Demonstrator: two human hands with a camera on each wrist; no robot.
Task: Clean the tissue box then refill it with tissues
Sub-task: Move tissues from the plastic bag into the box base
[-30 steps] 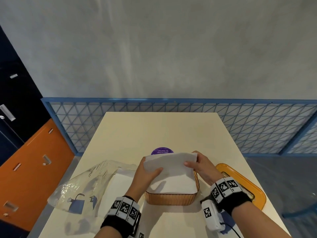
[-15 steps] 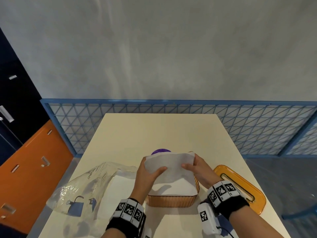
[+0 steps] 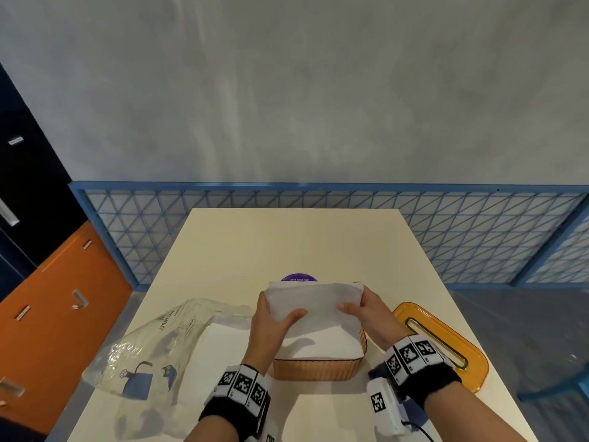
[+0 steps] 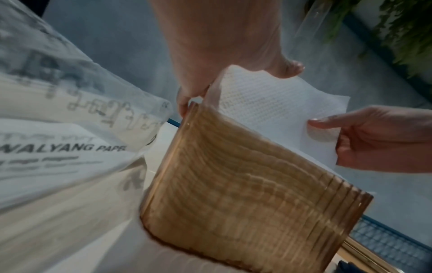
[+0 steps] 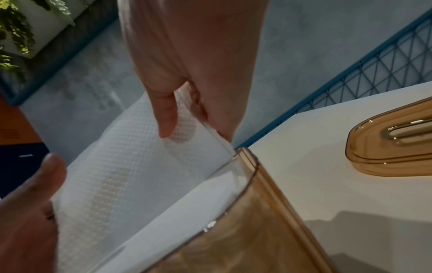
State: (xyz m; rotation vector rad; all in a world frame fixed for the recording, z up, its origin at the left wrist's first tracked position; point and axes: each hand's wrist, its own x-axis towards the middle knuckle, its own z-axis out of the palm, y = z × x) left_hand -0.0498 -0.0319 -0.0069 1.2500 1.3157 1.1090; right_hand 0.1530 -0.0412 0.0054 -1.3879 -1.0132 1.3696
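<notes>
Amber ribbed tissue box, lid off, sits on the cream surface, near centre. White tissue stack fills it. Left hand pinches the left edge of the lifted top tissue, thumb on top. Right hand pinches its right edge the same way. Amber slotted lid lies right of the box. Clear tissue wrapper lies left. Purple disc just beyond the box, mostly hidden.
</notes>
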